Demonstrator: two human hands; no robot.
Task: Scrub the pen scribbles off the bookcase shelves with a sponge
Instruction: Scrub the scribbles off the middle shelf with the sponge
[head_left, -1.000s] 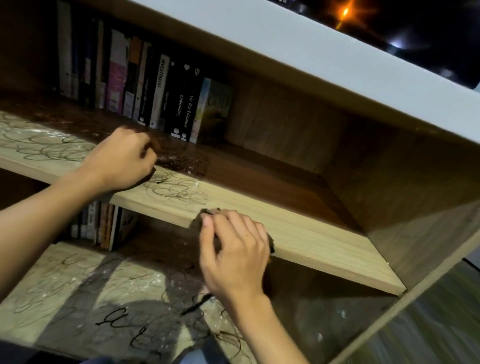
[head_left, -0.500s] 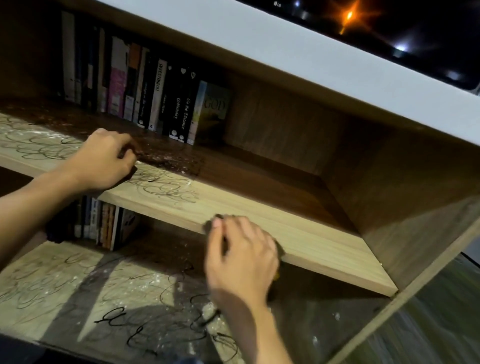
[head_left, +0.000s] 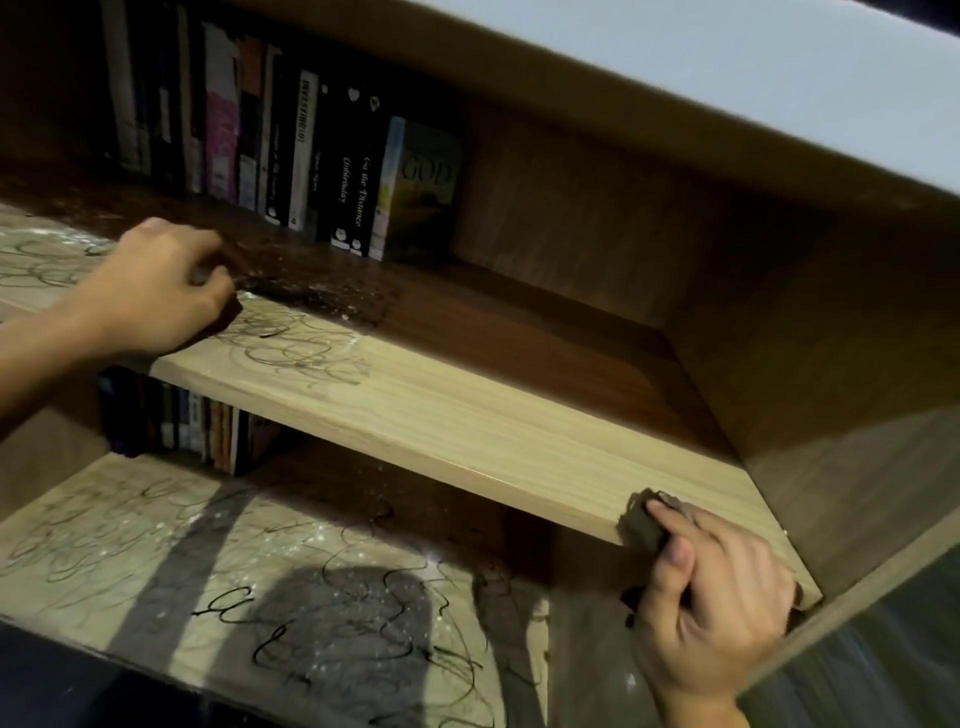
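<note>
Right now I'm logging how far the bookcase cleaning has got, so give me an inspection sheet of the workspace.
Surface: upper shelf bare wood from the middle to the right end; pen scribbles remain left of centre, with white specks around them.
Job's things: sponge on the upper shelf's front edge near its right end; lower shelf covered in scribbles.
Clutter: books standing at the back of the upper shelf; more books on the lower shelf.
Hands: right hand grips the sponge; left hand curled on the upper shelf, over something dark that I cannot identify.
Cables: nothing seen.
Surroundings: white top panel above.
</note>
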